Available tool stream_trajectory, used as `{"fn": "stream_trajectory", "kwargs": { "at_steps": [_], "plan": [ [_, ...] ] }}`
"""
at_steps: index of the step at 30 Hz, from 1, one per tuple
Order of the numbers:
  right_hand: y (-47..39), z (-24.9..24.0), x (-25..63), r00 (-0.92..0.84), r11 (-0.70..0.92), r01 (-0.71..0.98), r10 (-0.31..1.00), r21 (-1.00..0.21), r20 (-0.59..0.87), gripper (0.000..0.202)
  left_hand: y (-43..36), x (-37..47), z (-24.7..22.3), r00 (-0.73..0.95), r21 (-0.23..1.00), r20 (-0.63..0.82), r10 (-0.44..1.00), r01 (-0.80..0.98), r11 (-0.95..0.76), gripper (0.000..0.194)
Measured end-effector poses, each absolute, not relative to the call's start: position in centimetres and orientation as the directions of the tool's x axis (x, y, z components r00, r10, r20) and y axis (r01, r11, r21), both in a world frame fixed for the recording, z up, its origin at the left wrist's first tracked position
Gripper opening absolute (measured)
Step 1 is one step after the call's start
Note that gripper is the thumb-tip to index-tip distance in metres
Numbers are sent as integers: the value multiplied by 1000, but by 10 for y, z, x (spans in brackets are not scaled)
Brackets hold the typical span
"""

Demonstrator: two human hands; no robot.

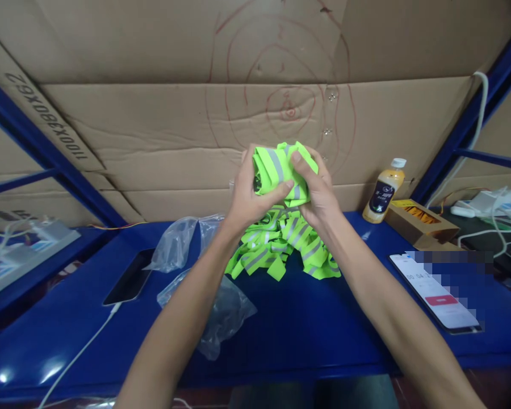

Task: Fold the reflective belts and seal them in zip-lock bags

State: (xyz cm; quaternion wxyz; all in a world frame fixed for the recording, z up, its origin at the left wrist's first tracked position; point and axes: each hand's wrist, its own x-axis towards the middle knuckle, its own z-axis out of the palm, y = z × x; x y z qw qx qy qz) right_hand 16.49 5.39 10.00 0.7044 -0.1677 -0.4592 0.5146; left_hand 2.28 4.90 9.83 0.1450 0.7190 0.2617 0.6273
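While in both hands (247, 196) (321, 187)' grip, green straps (273, 167); in the bottle (382, 196), yellow drink (394, 177).

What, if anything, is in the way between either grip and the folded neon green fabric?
Nothing visible: the left grip and right grip both hold the folded green fabric directly. The loose green strips lie below, not in between.

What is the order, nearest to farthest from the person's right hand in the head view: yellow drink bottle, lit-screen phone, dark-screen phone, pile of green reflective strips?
From the right hand:
1. Pile of green reflective strips: just below.
2. Yellow drink bottle: right, toward back.
3. Lit-screen phone: right, toward front.
4. Dark-screen phone: left side.
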Motion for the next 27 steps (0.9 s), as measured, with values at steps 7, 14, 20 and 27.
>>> {"fn": "stream_trajectory", "kwargs": {
  "at_steps": [7, 14, 20, 27],
  "plan": [
    [67, 79, 153, -58, 251, -704, 912, -664, 406, 59, 66, 26, 83, 175, 575, 810, 560, -42, -817, 63],
    [72, 80, 169, -286, 84, -623, 901, -777, 327, 65, 73, 21, 77, 239, 602, 782, 576, -52, -796, 66],
    [84, 68, 163, -198, 81, -710, 930, -700, 308, 55, 77, 20, 72, 235, 660, 740, 630, -75, -748, 65],
    [81, 64, 163, -319, -12, -713, 896, -701, 310, 42, 82, 11, 70, 282, 663, 715, 640, 14, -748, 60]
  ]
}}
